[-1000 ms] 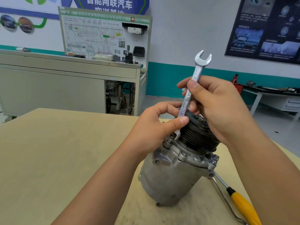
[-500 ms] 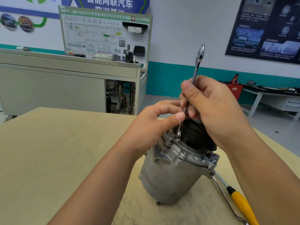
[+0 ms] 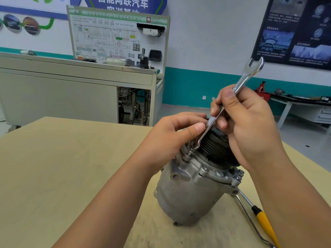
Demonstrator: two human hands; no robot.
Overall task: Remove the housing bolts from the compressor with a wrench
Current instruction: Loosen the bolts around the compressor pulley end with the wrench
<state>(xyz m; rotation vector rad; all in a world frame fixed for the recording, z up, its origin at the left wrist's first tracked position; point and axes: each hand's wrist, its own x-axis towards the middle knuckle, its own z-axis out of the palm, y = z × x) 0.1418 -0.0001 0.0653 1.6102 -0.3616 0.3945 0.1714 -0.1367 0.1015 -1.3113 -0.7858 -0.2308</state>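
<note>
So the compressor (image 3: 189, 194) is sitting lower centre of the frame, standing on end on the tabletop (image 3: 71, 167) with a bit of a lean, black pulley (image 3: 216, 147) on top. The wrench (image 3: 240, 83) runs steeply from upper right down to a housing bolt (image 3: 189, 153) just left of the pulley. The right hand (image 3: 250, 126) has its grip wrapped round the middle of the shank, and the left hand (image 3: 172, 136) has a pinch grip on the lower shank just above the bolt. Honestly can't tell if the open end is fully seated on the flats. If it's only half on, I'd expect it to slip and round the head off. The wrench is also nearly upright, so there's barely any leverage, and the pulley crowds the swing. Nothing is holding the compressor body either, so a hard pull could tip it or spin it, maybe onto the yellow-handled screwdriver (image 3: 265, 222) lying at lower right. Knuckles into the pulley ribs is my other bet.
</note>
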